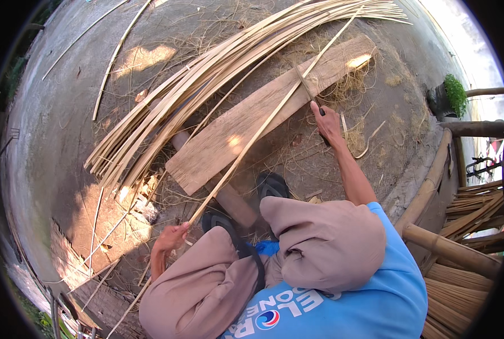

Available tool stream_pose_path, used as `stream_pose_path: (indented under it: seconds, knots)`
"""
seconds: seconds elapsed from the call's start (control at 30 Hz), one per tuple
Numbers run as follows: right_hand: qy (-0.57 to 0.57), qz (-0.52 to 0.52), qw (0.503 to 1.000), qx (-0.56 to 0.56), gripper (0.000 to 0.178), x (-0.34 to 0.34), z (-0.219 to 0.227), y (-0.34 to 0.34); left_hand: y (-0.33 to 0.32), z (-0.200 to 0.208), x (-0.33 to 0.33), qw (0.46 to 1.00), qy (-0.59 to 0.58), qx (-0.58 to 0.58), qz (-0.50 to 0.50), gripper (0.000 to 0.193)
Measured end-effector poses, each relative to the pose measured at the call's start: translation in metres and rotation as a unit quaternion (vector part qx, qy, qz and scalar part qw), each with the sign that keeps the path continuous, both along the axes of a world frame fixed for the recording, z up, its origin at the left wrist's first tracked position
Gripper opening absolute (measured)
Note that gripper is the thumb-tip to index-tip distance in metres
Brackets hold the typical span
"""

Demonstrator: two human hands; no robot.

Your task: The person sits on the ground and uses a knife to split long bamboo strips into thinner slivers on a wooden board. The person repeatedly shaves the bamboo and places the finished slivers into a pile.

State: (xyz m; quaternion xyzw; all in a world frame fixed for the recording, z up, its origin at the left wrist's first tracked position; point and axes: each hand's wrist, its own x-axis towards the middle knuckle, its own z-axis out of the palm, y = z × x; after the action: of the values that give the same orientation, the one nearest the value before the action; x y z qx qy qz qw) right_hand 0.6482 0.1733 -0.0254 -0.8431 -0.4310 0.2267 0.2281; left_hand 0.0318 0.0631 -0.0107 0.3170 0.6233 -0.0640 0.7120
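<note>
A long, thin bamboo strip runs slantwise from low left to far right across a wooden plank. Beside my left knee, my left hand is closed round the strip near its lower end. My right hand grips the dark handle of a knife. The blade crosses the strip over the far part of the plank. Whether its edge bites into the strip, I cannot tell.
A large bundle of bamboo strips lies beyond the plank. Thin shavings are scattered around it. A round log sits under the plank. At right are bamboo poles, more stacked strips and a potted plant.
</note>
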Motion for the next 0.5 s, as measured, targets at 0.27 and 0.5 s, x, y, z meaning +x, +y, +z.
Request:
stream_pose_path:
  seconds: [0.27, 0.5]
  knots:
    - [-0.056, 0.32, 0.942, 0.083, 0.061, -0.084, -0.006, -0.05, -0.025, 0.013, -0.064, 1.0, -0.019, 0.009, 0.017, 0.054]
    - [-0.019, -0.049, 0.998, 0.041, 0.069, 0.059, 0.007, 0.026, -0.002, 0.014, -0.012, 0.981, 0.025, 0.194, -0.019, 0.057]
